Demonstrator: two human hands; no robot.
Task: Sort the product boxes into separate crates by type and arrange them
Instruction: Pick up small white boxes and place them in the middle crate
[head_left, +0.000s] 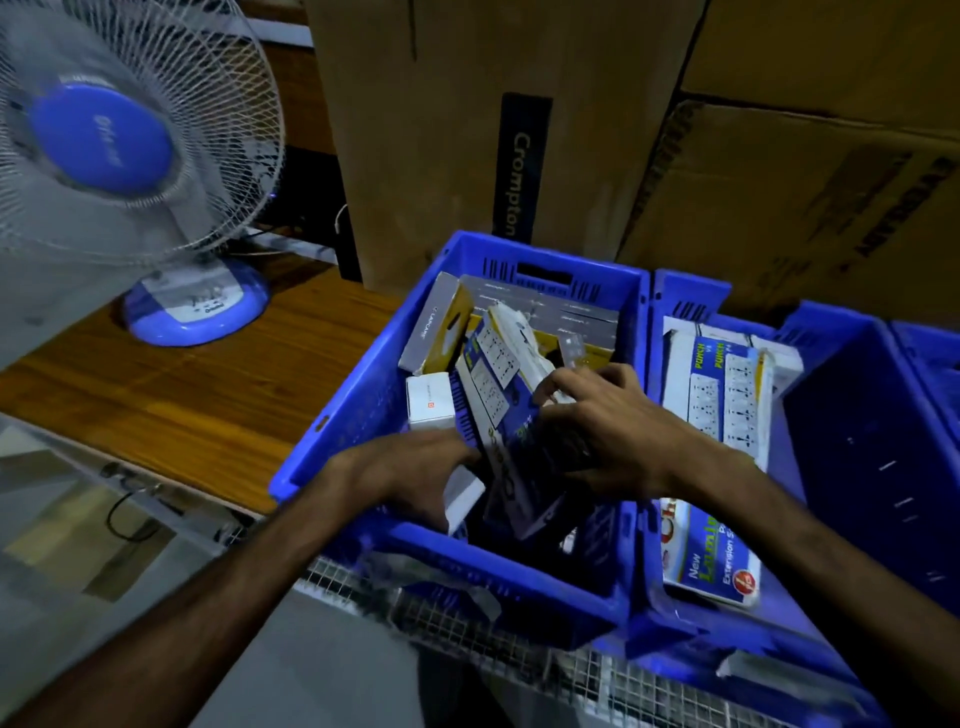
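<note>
A blue crate (337, 421) in the middle holds mixed product boxes. Both my hands reach into it. My right hand (608, 421) grips a long blue and white extension-board box (493, 384) that leans upright in the crate. My left hand (410, 467) is low at the crate's near left side, fingers closed on a small white box (462, 496). Another small white box (428, 408) and a grey box (439, 325) stand at the crate's left. A second blue crate (685, 299) to the right holds white extension-board boxes (727, 395) laid in a row.
A blue and white table fan (119, 150) stands on the wooden tabletop (171, 395) at the left. Large cardboard cartons (441, 130) rise behind the crates. A third blue crate (872, 457) sits at the far right. The crates rest on a wire mesh (467, 629).
</note>
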